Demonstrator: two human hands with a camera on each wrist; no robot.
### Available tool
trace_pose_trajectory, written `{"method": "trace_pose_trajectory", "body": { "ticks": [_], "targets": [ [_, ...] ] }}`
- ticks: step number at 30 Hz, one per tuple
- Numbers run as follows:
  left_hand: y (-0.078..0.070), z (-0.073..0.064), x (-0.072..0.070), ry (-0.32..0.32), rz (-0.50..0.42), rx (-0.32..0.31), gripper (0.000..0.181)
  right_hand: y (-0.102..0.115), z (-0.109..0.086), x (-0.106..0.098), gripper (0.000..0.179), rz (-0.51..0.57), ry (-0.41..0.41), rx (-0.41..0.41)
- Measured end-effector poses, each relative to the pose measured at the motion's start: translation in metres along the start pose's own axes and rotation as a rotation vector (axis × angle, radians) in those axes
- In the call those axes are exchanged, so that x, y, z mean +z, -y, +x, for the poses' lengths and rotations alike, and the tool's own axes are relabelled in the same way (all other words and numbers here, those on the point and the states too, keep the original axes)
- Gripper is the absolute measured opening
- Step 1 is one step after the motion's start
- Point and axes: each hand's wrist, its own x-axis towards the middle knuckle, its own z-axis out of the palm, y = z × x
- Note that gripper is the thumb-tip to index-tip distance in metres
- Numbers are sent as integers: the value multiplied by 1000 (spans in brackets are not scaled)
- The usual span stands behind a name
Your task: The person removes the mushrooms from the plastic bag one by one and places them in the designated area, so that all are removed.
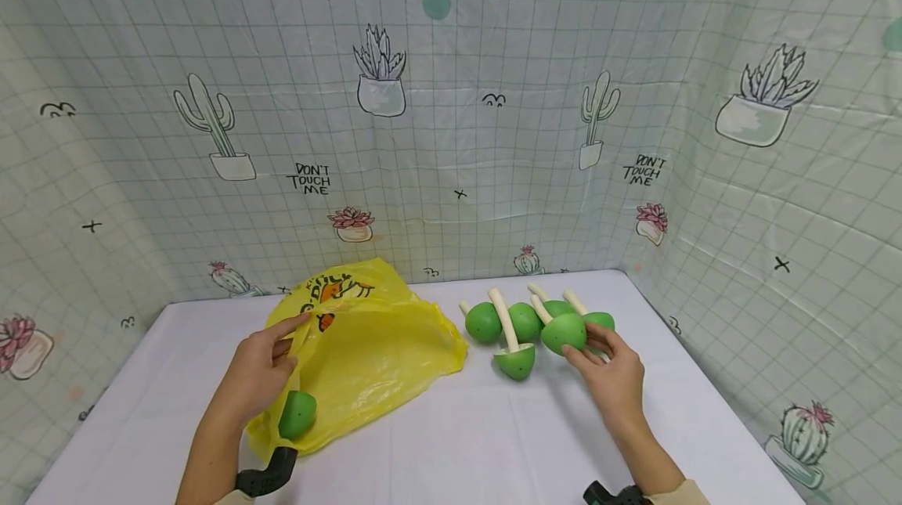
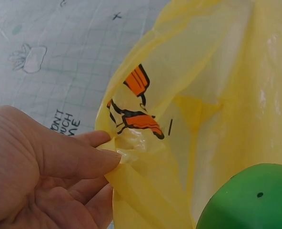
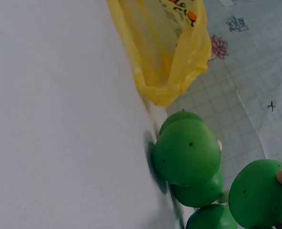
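My left hand [image 1: 257, 372] pinches the edge of a yellow plastic bag [image 1: 380, 356], whose mouth gapes toward me. In the left wrist view thumb and fingers grip the thin film beside an orange and black print. One green-capped toy mushroom [image 1: 299, 414] lies in the bag near its left front edge. At the right, my right hand [image 1: 611, 376] holds another toy mushroom [image 1: 564, 333] by its green cap, the pale stem pointing up and left. Several more mushrooms lie just behind and beside it, including one with its stem upright [image 1: 517, 362].
A white cloth [image 1: 437, 442] covers the table. Behind and at both sides hangs a gridded curtain [image 1: 458, 137] printed with cacti. Black straps with cameras [image 1: 271, 474] sit on both wrists.
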Motion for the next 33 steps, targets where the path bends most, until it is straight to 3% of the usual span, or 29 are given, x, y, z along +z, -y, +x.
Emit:
{"method": "trace_pose_trajectory", "body": {
  "ticks": [8, 19, 33],
  "targets": [
    [0, 1, 0, -4, 10, -1, 66, -7, -1, -1, 56, -13, 33, 25],
    [1, 0, -1, 2, -7, -22, 66, -18, -5, -6, 69, -39, 167, 140],
    [1, -1, -2, 1, -14, -9, 66, -36, -4, -3, 71, -70, 203, 192]
  ]
}}
